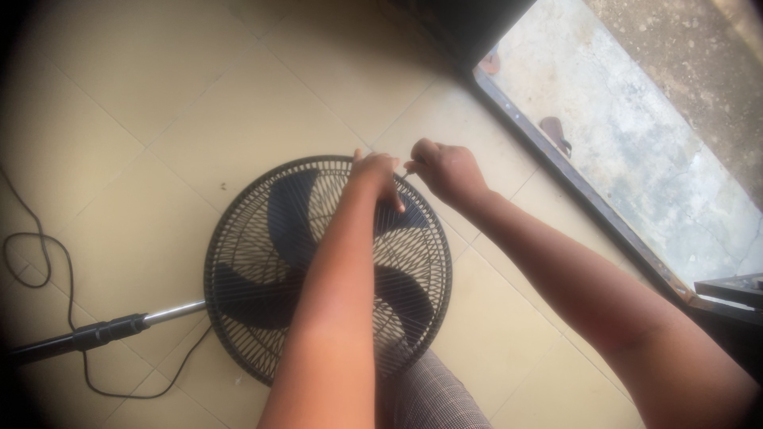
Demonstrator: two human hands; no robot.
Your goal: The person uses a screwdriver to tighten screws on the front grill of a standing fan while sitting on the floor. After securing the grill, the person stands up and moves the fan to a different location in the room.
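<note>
Both hands meet at the far rim of the dark fan guard [262, 270] lying on the tiled floor [119, 119], the left hand [375, 173] curled over the wires, the right hand [445, 171] seemingly pinching something too small to identify.

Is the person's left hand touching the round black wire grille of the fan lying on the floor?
Touching. In the head view the left hand rests on the far rim of the round black wire fan grille, fingers curled over its wires.
</note>
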